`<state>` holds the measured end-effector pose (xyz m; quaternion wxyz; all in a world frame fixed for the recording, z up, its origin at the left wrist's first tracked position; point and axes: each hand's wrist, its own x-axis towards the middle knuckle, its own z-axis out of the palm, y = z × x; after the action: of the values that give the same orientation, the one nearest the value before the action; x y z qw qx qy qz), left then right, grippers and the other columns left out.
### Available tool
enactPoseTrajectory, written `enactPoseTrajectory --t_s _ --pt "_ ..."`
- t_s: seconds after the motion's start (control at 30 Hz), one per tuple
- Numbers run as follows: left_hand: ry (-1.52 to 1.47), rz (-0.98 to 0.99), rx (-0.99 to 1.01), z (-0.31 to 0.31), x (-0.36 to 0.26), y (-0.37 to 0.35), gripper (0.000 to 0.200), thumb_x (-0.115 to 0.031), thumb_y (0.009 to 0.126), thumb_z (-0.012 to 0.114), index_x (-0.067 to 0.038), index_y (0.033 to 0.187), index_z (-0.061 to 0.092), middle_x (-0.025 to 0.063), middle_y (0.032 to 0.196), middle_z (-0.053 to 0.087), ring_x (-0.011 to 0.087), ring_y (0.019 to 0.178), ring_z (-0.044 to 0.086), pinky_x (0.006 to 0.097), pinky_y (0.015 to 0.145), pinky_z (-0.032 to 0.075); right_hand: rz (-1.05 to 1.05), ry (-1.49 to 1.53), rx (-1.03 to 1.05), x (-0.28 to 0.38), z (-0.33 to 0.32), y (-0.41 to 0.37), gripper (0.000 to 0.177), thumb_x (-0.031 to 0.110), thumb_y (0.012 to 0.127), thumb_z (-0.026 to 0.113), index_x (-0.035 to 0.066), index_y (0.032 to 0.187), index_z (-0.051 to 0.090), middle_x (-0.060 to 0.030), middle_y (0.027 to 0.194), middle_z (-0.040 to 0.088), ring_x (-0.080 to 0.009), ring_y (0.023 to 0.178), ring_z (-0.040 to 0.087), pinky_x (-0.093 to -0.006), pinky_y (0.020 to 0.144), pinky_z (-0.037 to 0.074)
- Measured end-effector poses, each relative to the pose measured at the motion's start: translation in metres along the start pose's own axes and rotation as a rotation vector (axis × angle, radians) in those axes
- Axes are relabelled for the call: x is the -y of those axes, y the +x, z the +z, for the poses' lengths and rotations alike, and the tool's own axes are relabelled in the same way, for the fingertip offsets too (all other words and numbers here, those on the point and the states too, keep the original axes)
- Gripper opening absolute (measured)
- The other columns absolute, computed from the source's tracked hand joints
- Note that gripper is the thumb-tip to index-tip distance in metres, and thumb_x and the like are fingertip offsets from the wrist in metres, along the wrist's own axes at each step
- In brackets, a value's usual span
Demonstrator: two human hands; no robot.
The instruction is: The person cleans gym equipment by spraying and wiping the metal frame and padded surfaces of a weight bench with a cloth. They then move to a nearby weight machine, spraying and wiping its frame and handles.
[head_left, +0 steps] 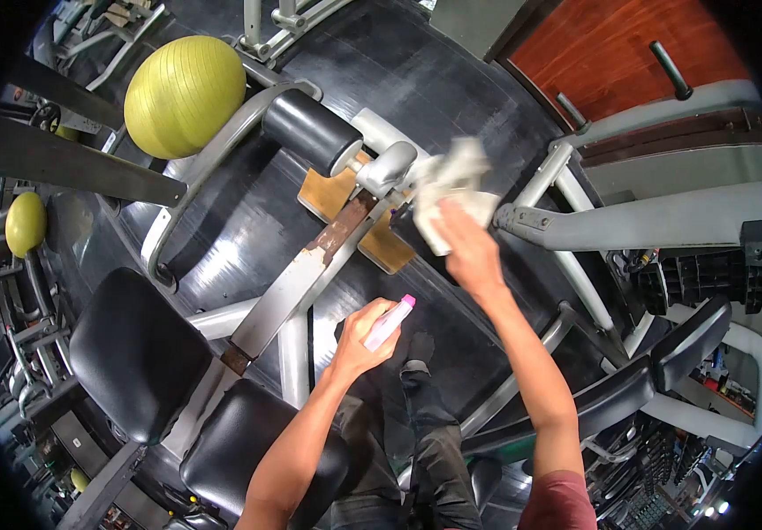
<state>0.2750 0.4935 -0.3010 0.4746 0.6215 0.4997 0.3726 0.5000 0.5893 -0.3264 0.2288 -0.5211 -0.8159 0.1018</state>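
My left hand is wrapped round a small bottle with a pink top, low in the middle of the view. Further up and to the right, my right hand holds a whitish cloth, its upper part blurred. The cloth lies over a black roller pad, most of which it hides. Left of the cloth is the rounded grey end of a machine's beam, whose paint is worn to brown. A second black roller pad shows beyond it, on the left.
Black seat pads stand at the lower left. Grey machine arms reach in from the right, above a long padded bench. A yellow-green ball rests at the upper left. My legs are below, on the dark floor.
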Motion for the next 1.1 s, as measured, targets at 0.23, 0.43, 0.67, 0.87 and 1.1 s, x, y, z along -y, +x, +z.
enactPoseTrajectory --t_s 0.23,0.43,0.67,0.87,1.1 --pt "-0.004 -0.006 0.0 0.002 -0.001 -0.001 0.015 0.005 0.079 0.062 0.002 0.093 0.064 0.0129 0.079 0.066 0.0217 0.064 0.065 0.0295 0.059 0.049 0.077 -0.303 0.279 0.01 0.048 -0.005 0.052 0.009 0.082 0.053 0.015 0.134 0.05 -0.0119 0.144 0.045 -0.0256 0.133 0.043 -0.0434 0.11 0.035" --pt "0.002 -0.024 0.023 0.002 0.0 -0.001 0.019 0.004 0.075 0.062 -0.001 0.094 0.062 0.0146 0.078 0.064 0.0312 0.065 0.065 0.0339 0.059 0.051 -0.1 -0.396 0.177 0.005 0.05 -0.001 0.053 0.012 0.086 0.05 0.011 0.139 0.045 -0.0099 0.143 0.047 -0.0248 0.133 0.043 -0.0426 0.111 0.033" --pt "0.033 -0.037 0.034 -0.001 -0.001 0.001 0.015 0.006 0.079 0.062 0.001 0.093 0.065 0.0133 0.079 0.067 0.0226 0.066 0.067 0.0293 0.061 0.05 -0.206 -0.348 0.323 -0.029 0.006 -0.054 0.06 0.011 0.08 0.055 0.012 0.139 0.046 -0.0084 0.143 0.048 -0.0213 0.133 0.044 -0.0405 0.114 0.032" --pt "-0.008 -0.004 -0.011 -0.001 -0.004 0.002 0.019 0.005 0.075 0.063 0.0 0.094 0.063 0.0151 0.079 0.065 0.0295 0.068 0.067 0.0322 0.061 0.052 0.509 0.216 0.4 -0.073 -0.049 -0.135 0.058 0.004 0.079 0.061 0.01 0.136 0.05 -0.0155 0.131 0.057 -0.0314 0.122 0.055 -0.0384 0.106 0.042" --pt "0.002 0.008 -0.021 0.003 -0.003 -0.001 0.013 0.005 0.079 0.063 0.002 0.091 0.065 0.0132 0.081 0.068 0.024 0.069 0.068 0.0299 0.064 0.052 0.774 0.475 -0.185 -0.046 -0.031 -0.051 0.047 0.01 0.091 0.061 0.012 0.137 0.052 -0.0194 0.128 0.06 -0.0261 0.121 0.057 -0.0329 0.099 0.043"
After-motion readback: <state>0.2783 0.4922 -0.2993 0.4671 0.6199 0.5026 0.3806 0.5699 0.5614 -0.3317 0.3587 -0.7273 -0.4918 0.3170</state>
